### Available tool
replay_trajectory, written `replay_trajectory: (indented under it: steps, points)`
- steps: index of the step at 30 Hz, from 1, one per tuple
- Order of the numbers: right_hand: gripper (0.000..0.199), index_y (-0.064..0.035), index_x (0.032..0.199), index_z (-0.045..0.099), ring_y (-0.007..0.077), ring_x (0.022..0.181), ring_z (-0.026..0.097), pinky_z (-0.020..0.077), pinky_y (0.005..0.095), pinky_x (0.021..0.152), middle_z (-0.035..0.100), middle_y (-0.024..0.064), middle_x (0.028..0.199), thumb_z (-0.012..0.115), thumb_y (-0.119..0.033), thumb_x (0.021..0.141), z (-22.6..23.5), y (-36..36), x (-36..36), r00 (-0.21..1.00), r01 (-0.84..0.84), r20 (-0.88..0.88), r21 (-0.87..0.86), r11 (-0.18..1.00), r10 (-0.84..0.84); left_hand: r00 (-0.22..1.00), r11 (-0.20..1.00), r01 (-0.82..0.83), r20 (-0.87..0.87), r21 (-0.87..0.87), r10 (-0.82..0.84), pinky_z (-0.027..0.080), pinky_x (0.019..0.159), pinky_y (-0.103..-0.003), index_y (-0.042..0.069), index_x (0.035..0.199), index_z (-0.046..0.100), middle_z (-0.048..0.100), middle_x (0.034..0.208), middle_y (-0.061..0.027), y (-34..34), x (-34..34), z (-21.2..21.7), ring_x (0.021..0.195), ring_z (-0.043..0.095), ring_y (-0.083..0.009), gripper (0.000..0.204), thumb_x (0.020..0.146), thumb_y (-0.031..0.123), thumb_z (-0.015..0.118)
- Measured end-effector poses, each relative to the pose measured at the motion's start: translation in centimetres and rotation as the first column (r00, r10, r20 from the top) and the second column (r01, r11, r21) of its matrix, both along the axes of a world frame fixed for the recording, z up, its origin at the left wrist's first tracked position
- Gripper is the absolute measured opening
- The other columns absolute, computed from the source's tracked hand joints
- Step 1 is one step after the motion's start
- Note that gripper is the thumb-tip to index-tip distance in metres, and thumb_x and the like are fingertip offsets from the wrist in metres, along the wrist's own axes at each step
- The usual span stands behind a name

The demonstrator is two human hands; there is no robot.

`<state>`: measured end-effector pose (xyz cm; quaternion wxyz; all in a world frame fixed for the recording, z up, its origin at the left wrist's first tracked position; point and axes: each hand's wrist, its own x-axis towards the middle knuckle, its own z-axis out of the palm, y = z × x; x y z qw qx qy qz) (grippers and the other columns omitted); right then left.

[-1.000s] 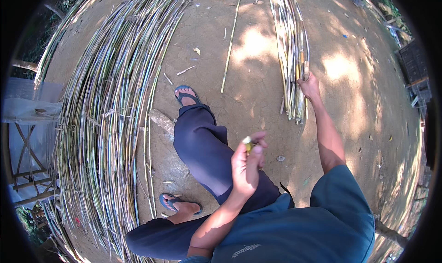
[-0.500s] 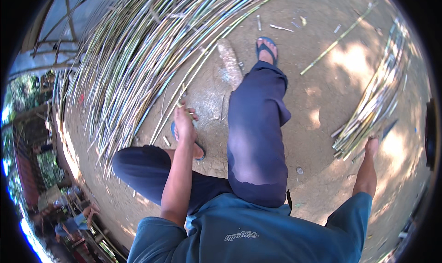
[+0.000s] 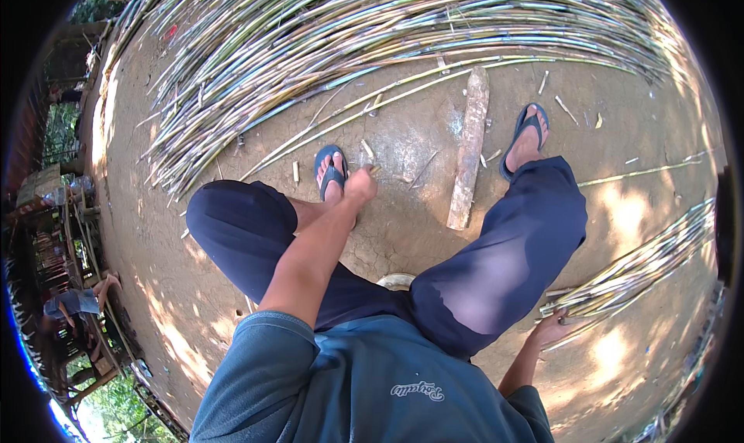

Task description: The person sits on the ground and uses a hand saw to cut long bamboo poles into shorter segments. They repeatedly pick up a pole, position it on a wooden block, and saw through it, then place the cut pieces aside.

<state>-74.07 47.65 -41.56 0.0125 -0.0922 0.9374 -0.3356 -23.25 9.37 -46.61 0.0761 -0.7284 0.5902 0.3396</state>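
My left hand [image 3: 360, 186] is closed above the sandalled left foot [image 3: 331, 172]. From its fist pokes the yellowish end of a short bamboo piece [image 3: 375, 169]; most of it is hidden by the fingers. Off to the right, my right hand [image 3: 549, 328] is down at the near ends of a bundle of thin bamboo sticks [image 3: 612, 286] on the ground. Its fingers are curled there, and what they grip is too small to make out. A thick, flat-topped log [image 3: 470, 152] lies between my feet.
A broad heap of long thin bamboo poles [image 3: 310, 63] spreads across the far ground. Short offcuts [image 3: 367, 148] lie near the left foot. A single pole [image 3: 643, 173] lies beyond my right knee. Something round and pale [image 3: 397, 281] shows between my thighs. Another person [image 3: 77, 303] is at far left.
The view has swung, so the pole heap now stretches across the top. My left hand stays closed on its piece. My right hand, earlier beside a dark blade-like shape, is now at the bundle's ends.
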Motion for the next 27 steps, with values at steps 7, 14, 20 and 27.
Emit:
replay_trajectory:
  steps: [7, 14, 20, 27]
  points:
    - [0.036, 0.0089, 0.100, 0.062, 0.0289, 0.079, 0.067, 0.0518, 0.0391, 0.067, 0.069, 0.0154, 0.091, 0.063, -0.027, 0.095, -0.8, -4.2, 8.3, 0.997, -0.081, -0.008, -0.033, 0.996, 0.081, 0.947, 0.969, 0.219, 0.265, -0.113, -0.183, 0.035, 0.113, -0.044, 0.017, 0.123, 0.065, 0.064, 0.124, -0.0149, -7.4, 10.6, 5.4, 0.119, 0.059, -0.0296, 0.037, 0.087, 0.012, 0.057]
    - [0.033, 0.0079, 0.101, 0.061, 0.0275, 0.078, 0.067, 0.0513, 0.0374, 0.066, 0.069, 0.0148, 0.092, 0.062, -0.025, 0.095, -1.7, -12.8, 11.3, 0.957, -0.290, 0.018, -0.022, 0.957, 0.290, 0.923, 0.991, 0.119, 0.362, 0.061, -0.133, 0.031, 0.116, -0.044, 0.015, 0.112, 0.069, 0.066, 0.123, -0.0138, -4.9, 22.1, 1.8, 0.119, 0.061, -0.0281, 0.029, 0.092, 0.011, 0.049]
    - [0.031, 0.0070, 0.102, 0.061, 0.0262, 0.077, 0.067, 0.0508, 0.0359, 0.065, 0.069, 0.0142, 0.093, 0.062, -0.023, 0.095, -2.3, -27.7, 12.1, 0.863, -0.502, 0.036, -0.065, 0.863, 0.504, 0.689, 0.990, -0.142, 0.719, 0.010, 0.092, 0.026, 0.117, -0.051, 0.010, 0.139, 0.049, 0.042, 0.150, -0.0094, -1.9, 29.7, -0.6, 0.146, 0.028, -0.0275, 0.045, 0.094, 0.014, 0.049]
    - [0.029, 0.0061, 0.103, 0.061, 0.0247, 0.075, 0.067, 0.0503, 0.0342, 0.064, 0.068, 0.0135, 0.094, 0.061, -0.022, 0.095, -3.1, -43.8, 13.2, 0.738, -0.670, 0.080, -0.030, 0.742, 0.670, 0.945, 0.960, -0.064, 0.293, -0.273, 0.146, 0.027, 0.117, -0.049, 0.014, 0.142, 0.045, 0.036, 0.154, -0.0088, -8.5, 29.3, -5.5, 0.146, 0.025, -0.0300, 0.050, 0.093, 0.019, 0.053]
